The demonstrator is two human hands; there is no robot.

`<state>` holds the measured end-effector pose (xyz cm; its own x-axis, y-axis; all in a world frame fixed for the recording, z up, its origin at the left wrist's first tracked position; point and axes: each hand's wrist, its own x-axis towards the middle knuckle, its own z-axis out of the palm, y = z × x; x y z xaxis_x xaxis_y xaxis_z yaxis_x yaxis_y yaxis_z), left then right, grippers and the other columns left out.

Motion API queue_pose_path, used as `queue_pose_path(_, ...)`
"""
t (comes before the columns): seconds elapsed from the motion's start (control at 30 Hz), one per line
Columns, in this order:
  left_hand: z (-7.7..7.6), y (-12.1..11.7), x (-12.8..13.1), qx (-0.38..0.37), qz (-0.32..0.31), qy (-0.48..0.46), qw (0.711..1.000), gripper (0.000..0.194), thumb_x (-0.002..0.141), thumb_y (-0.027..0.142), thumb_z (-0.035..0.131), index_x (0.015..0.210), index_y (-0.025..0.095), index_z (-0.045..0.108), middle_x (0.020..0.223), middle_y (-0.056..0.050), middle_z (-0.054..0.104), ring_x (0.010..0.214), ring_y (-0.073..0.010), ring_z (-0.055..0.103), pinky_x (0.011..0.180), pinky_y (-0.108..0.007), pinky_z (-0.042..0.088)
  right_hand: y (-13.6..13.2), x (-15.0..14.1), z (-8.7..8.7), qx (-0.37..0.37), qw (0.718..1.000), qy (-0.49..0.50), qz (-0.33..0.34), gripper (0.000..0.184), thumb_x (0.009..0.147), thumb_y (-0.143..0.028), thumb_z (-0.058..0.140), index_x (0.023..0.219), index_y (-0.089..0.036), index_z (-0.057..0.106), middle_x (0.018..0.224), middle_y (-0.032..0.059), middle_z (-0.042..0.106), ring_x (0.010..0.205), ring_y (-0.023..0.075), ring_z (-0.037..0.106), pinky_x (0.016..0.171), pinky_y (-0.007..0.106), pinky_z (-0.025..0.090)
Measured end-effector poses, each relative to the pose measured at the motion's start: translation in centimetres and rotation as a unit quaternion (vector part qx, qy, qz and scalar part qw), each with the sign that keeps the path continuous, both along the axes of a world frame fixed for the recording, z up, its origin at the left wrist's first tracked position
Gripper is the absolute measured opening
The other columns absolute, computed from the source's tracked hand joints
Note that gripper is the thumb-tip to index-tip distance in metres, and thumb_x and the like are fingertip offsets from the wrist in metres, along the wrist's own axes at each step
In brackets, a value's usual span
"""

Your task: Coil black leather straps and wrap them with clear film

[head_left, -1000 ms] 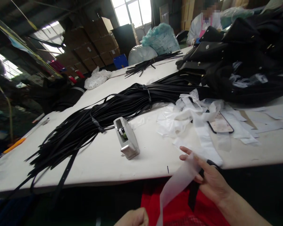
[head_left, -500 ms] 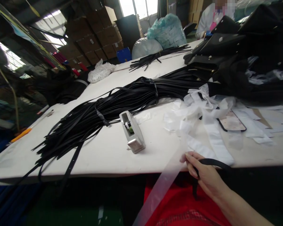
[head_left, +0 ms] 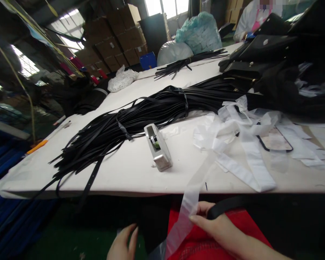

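Note:
My right hand (head_left: 218, 227) is closed at the table's front edge, pinching a translucent plastic strip (head_left: 191, 198). A black strap (head_left: 224, 206) also passes through this hand and trails off to the right. The plastic strip runs up onto a tangle of white plastic strips (head_left: 233, 133) and hangs down over red cloth (head_left: 241, 220) at my front. Low and to the left, my left hand (head_left: 123, 243) is partly in view, with thumb and finger apart and nothing visible between them. A grey tape dispenser (head_left: 162, 155) stands on the white table (head_left: 119, 180) ahead.
A long tied bundle of black straps (head_left: 141, 115) crosses the table, with a smaller bundle (head_left: 189, 63) behind. Black bags (head_left: 276, 57) are heaped at right. A phone (head_left: 276, 139) lies among plastic scraps. Across the table is a person (head_left: 245, 21). Boxes (head_left: 103, 39) stand behind.
My right hand has moved down and left, off the table edge, drawing the plastic strip with it. My left hand has come into view at the bottom.

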<state>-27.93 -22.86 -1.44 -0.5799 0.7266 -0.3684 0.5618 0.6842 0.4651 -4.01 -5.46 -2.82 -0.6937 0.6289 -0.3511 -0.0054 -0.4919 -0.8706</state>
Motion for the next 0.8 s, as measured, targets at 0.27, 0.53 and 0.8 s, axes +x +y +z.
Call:
queue_pose_path(0.27, 2.8, 15.4, 10.2, 0.146, -0.07, -0.443, 0.882, 0.051, 0.071, 0.06, 0.071, 0.086, 0.012, 0.066, 0.07, -0.004, 0.065, 0.063, -0.0158, 0.059, 0.06, -0.026, 0.047, -1.6, 1.0, -1.1, 0.083, 0.99, -0.056, 0.094, 0.017, 0.075, -0.035, 0.073, 0.076, -0.017, 0.074, 0.07, 0.0048, 0.067, 0.065, 0.0194, 0.056, 0.062, 0.03, 0.044)
queue_pose_path(0.53, 4.6, 11.2, 8.3, 0.054, -0.149, -0.418, 0.895, 0.026, 0.081, 0.038, 0.063, 0.071, 0.013, 0.063, 0.061, 0.0, 0.057, 0.054, -0.0096, 0.049, 0.053, -0.021, 0.036, 1.9, 4.2, 1.2, -0.101, 0.99, 0.079, -0.064, 0.057, 0.074, -0.045, 0.077, 0.126, -0.024, 0.066, 0.081, 0.0028, 0.065, 0.049, 0.0063, 0.029, 0.048, 0.023, 0.027)
queue_pose_path(0.8, 0.5, 0.9, 3.9, -0.088, -0.063, -0.354, 0.929, 0.033, 0.083, 0.043, 0.059, 0.07, 0.013, 0.06, 0.06, 0.001, 0.056, 0.056, -0.0106, 0.047, 0.055, -0.022, 0.034, 3.0, 2.1, 0.1, -0.022, 0.985, -0.078, -0.154, 0.049, 0.075, -0.062, 0.075, 0.086, -0.015, 0.079, 0.044, -0.0052, 0.039, 0.047, 0.0103, 0.036, 0.049, 0.026, 0.034)
